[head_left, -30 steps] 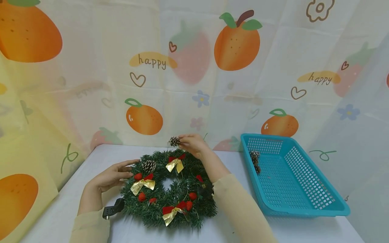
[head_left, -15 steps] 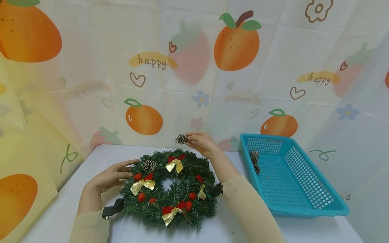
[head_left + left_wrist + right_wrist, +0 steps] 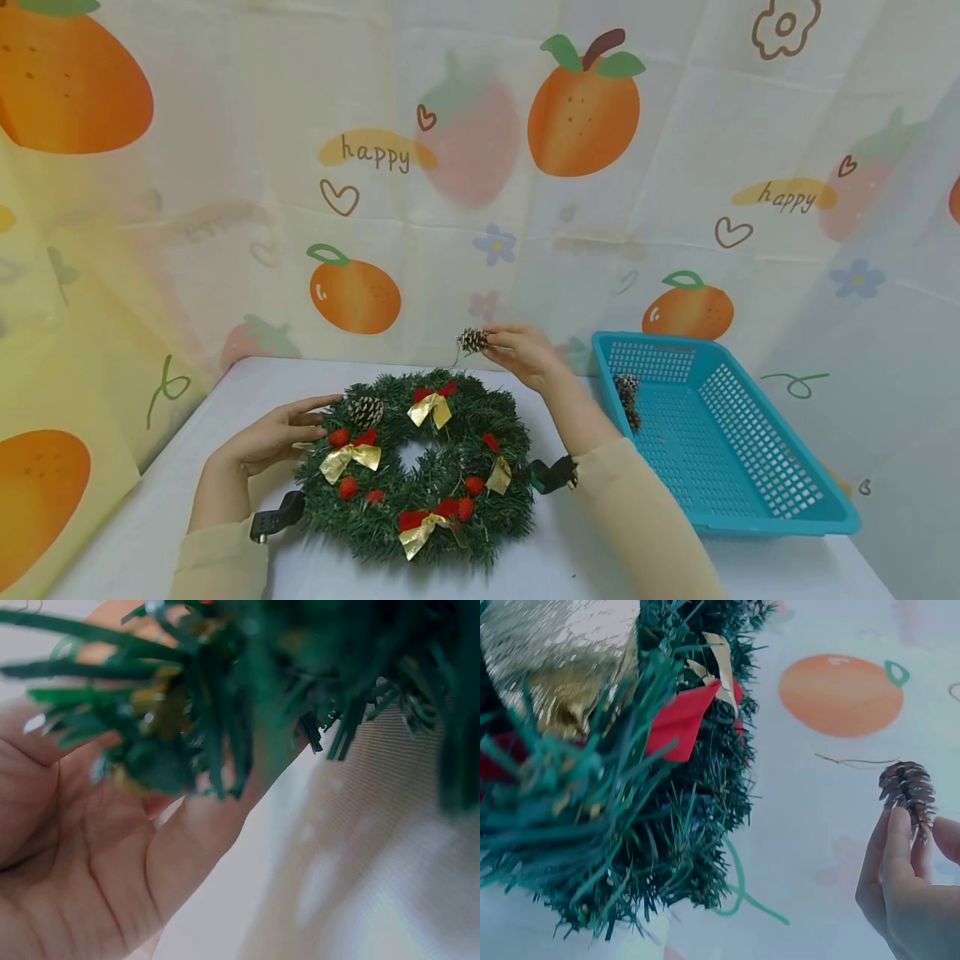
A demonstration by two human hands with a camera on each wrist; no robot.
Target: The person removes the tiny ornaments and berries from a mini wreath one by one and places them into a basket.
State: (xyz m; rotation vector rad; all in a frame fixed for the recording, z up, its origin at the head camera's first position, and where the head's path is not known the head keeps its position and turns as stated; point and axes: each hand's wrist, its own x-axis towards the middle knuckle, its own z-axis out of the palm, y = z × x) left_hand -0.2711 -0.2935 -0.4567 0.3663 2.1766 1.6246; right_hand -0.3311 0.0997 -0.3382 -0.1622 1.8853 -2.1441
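A green Christmas wreath [image 3: 420,533] with gold-and-red bows, red berries and a frosted pine cone [image 3: 366,412] lies flat on the table. My left hand [image 3: 273,435] holds its left edge; in the left wrist view, green needles [image 3: 217,712] cover part of that hand's fingers. Behind and above the wreath's back right, my right hand [image 3: 525,354] pinches a second pine cone [image 3: 472,340] between thumb and fingers. From this cone sticks a thin wire [image 3: 855,760], plain in the right wrist view, pointing toward the wreath but apart from it.
To the right stands a blue plastic basket [image 3: 772,523], with several pine cones [image 3: 628,402] against its left wall. A white cloth covers the table [image 3: 300,575]. Behind it hangs a fruit-printed curtain [image 3: 465,275].
My right hand has moved right with the pine cone, away from above the wreath's back edge. The left hand and the wreath stay in place.
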